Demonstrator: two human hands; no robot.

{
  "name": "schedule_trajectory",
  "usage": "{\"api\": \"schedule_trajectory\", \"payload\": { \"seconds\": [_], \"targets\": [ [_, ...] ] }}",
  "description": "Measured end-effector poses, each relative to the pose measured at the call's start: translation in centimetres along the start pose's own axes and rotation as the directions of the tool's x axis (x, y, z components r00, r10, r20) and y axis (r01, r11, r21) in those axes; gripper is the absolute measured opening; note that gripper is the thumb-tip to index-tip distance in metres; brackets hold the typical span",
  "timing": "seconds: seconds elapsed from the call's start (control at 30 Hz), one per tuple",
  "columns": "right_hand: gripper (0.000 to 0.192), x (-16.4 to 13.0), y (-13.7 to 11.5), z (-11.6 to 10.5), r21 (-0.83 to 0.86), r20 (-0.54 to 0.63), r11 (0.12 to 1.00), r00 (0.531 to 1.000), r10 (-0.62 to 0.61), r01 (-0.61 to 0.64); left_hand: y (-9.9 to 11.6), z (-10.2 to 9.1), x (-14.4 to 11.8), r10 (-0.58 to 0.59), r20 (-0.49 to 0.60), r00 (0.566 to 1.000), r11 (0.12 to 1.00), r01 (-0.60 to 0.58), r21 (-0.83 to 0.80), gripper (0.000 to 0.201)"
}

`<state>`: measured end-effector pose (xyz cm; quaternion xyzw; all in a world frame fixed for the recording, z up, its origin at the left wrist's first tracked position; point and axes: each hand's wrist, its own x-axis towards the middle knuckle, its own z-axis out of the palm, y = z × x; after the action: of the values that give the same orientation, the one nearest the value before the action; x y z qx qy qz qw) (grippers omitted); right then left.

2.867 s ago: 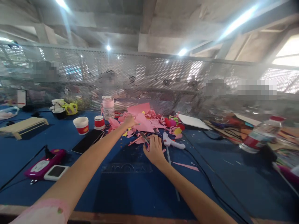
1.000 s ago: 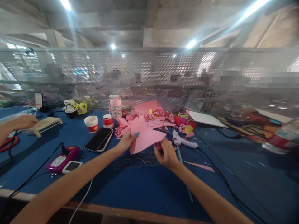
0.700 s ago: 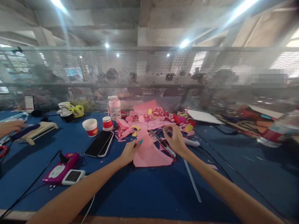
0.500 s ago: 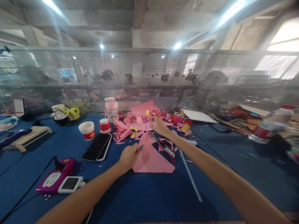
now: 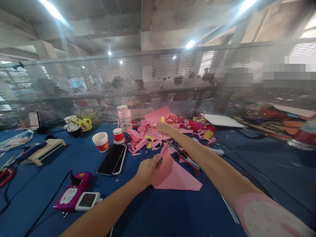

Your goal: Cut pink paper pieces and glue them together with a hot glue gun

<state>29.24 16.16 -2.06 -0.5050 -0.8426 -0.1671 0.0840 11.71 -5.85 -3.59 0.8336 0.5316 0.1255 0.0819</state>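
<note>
1. A clear jar (image 5: pixel 124 117) with a pink lid stands at 11 o'clock from the left hand; its contents cannot be made out. Two paper cups (image 5: pixel 100 141) in red and white stand beside it.
2. The left hand (image 5: pixel 147 170) pinches the raised edge of a pink paper sheet (image 5: pixel 177 176), flat and angular, lying mid-tabletop.
3. The right hand (image 5: pixel 163 127) reaches to 12 o'clock, fingers on a heap of curled pink paper scraps (image 5: pixel 158 126); whether its grip is closed cannot be told.
4. A utility knife (image 5: pixel 184 157) lies just right of the sheet, and a black phone (image 5: pixel 112 159) lies at 10 o'clock.
5. The tabletop (image 5: pixel 172 214) is blue felt-like cloth; a perforated metal screen (image 5: pixel 98 85) stands behind it under a concrete ceiling.
</note>
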Motion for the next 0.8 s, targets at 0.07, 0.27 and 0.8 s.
{"api": "schedule_trajectory", "payload": {
  "seconds": [0.07,0.27,0.8],
  "targets": [
    [0.020,0.0,0.0,-0.1,-0.044,0.041,0.997,0.997,-0.061,0.063,0.0,0.0,-0.1,0.001,-0.011,1.000,1.000,-0.001,0.002,0.028],
    [0.031,-0.7,-0.1,-0.7,-0.126,0.109,0.974,0.979,-0.174,0.187,0.1,-0.1,-0.3,0.001,-0.040,0.999,1.000,-0.001,-0.009,0.026],
    [0.030,0.0,-0.4,-1.6,-0.072,0.227,0.982,0.961,-0.157,0.177,-0.1,0.0,-0.1,0.030,-0.035,0.999,0.999,-0.031,-0.013,0.029]
  ]
}}
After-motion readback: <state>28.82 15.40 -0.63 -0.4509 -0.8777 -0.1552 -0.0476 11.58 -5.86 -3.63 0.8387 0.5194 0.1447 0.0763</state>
